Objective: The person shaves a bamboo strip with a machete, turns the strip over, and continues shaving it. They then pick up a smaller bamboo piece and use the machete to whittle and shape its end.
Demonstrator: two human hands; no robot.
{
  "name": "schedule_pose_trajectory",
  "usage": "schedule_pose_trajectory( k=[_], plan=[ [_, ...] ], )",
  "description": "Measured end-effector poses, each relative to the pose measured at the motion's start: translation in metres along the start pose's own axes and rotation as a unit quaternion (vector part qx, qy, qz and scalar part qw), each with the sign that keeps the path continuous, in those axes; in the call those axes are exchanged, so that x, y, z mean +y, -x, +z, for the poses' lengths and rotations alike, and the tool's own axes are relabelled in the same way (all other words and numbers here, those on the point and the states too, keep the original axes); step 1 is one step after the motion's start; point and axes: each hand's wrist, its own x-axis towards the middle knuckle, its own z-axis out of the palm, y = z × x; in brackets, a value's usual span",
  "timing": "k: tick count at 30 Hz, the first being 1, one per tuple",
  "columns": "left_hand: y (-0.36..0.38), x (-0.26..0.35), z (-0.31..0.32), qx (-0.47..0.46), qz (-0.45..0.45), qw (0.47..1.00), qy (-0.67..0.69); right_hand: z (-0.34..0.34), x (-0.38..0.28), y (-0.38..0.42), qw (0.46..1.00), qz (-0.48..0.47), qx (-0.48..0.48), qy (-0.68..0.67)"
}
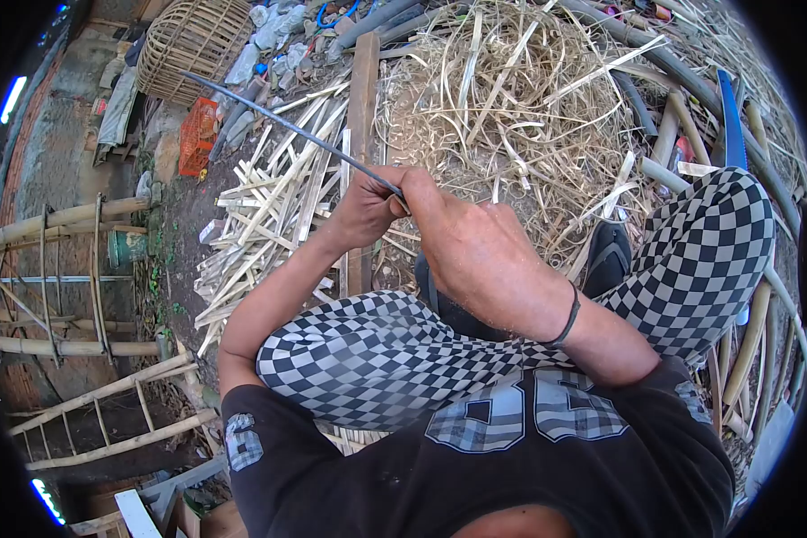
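My left hand (365, 213) and my right hand (484, 251) meet in front of my knees, both closed. From between them a long, thin, dark bar (291, 131), perhaps a blade seen edge-on, slants away to the upper left. Its near end passes over the left fingers and disappears against my right hand, which grips it. What the left fingers close on is hidden. Beyond the left forearm lies a pile of pale split strips (273, 202). A heap of curly shavings (511, 99) spreads in front of the right hand.
A wooden plank (363, 99) lies between the two piles. Farther left are a woven basket (193, 49), an orange crate (197, 136) and bamboo frames (72, 224). A blue-bladed saw (732, 121) stands at the right near bamboo poles (751, 345). My checkered legs (359, 359) are folded below my hands.
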Motion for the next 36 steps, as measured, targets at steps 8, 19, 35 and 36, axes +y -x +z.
schedule_pose_trajectory(
  k=[8, 19, 35, 36],
  plan=[
    [0.000, -0.011, -0.005, 0.048, 0.008, 0.997, -0.058, -0.005, 0.003, 0.001, 0.998, -0.026, 0.015, 0.054],
    [0.000, -0.007, -0.011, 0.058, 0.014, 0.997, -0.047, 0.002, 0.008, -0.004, 0.998, 0.046, -0.015, -0.044],
    [0.009, 0.008, -0.017, 0.078, -0.052, 0.996, 0.005, 0.002, 0.031, -0.011, 0.970, 0.001, 0.003, -0.244],
    [0.010, 0.006, -0.019, 0.094, -0.057, 0.994, 0.013, -0.002, 0.031, -0.012, 0.970, 0.001, 0.002, -0.243]
  ],
)
